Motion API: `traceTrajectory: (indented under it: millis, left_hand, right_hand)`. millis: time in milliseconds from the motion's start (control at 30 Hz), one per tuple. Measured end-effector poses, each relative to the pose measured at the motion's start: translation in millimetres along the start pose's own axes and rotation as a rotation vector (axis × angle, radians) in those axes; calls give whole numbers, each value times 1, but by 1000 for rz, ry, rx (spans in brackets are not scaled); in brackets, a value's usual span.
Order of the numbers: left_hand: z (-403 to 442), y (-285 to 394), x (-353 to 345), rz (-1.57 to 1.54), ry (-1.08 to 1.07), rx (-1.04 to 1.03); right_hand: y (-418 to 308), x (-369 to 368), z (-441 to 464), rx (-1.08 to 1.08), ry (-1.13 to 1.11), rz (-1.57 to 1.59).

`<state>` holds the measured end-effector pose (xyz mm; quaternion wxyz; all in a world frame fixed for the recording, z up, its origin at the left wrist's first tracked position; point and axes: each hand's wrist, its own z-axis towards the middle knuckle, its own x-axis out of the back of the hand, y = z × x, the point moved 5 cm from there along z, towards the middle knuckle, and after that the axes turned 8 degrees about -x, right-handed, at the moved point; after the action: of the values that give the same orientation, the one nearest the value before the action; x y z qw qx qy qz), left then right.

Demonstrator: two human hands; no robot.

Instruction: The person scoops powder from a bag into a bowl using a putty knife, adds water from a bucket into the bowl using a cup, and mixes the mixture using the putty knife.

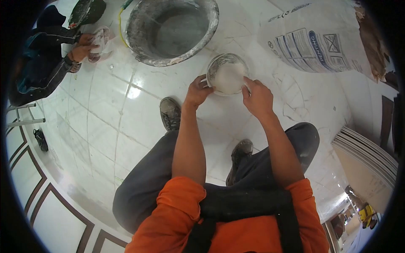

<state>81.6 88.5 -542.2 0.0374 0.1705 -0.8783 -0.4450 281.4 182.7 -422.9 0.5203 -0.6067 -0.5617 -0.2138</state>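
Note:
A small round bowl (217,64) with pale white powder or paste (230,79) in it is between my hands, low over the tiled floor. My left hand (197,92) grips its left rim, with the thumb over the edge. On the right side, my right hand (258,99) has its fingers closed on the rim, the index finger reaching over the edge. Whether the bowl rests on the floor or is lifted, I cannot tell. Just beyond it stands a large, crusted grey basin (131,29) with a grey layer inside.
At upper right lies a large printed white sack (303,42), torn at one end. A stack of boards (367,156) leans at right. A co-worker's hands (82,49) hold a crumpled, translucent bag (102,40) at upper left. A dark shoe (40,140) lies at far left.

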Motion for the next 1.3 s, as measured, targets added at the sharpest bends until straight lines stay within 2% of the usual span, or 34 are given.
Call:
traceTrajectory:
  millis: [333,433,500,633,700,800,1033,1100,1233,1300]
  left_hand:
    - [1,28,-4,82,-75,-51]
    - [8,33,-6,154,46,4]
    - [14,28,-4,77,141,83]
    - [30,23,-8,-27,188,-33]
    - [34,23,-8,35,197,56]
    - [27,39,-9,145,219,7]
    - [37,23,-21,107,253,-87]
    - [35,20,-18,132,341,-100]
    - [24,20,-13,120,366,-58]
    - [18,27,-10,67,442,-144]
  right_hand:
    - [-4,-19,-2,23,-72,-29]
    - [-6,-16,0,13,-84,-24]
    - [-10,-11,0,5,-93,-17]
    - [-11,-5,6,-15,-23,17]
    - [-10,-8,11,-11,21,24]
    - [-14,-17,13,15,32,-7]
    - [-23,-28,-5,100,-36,-60]
    - [-22,-28,-8,113,-55,-53]
    - [-17,-7,-8,55,-63,39]
    - [-11,-4,-8,8,-42,57]
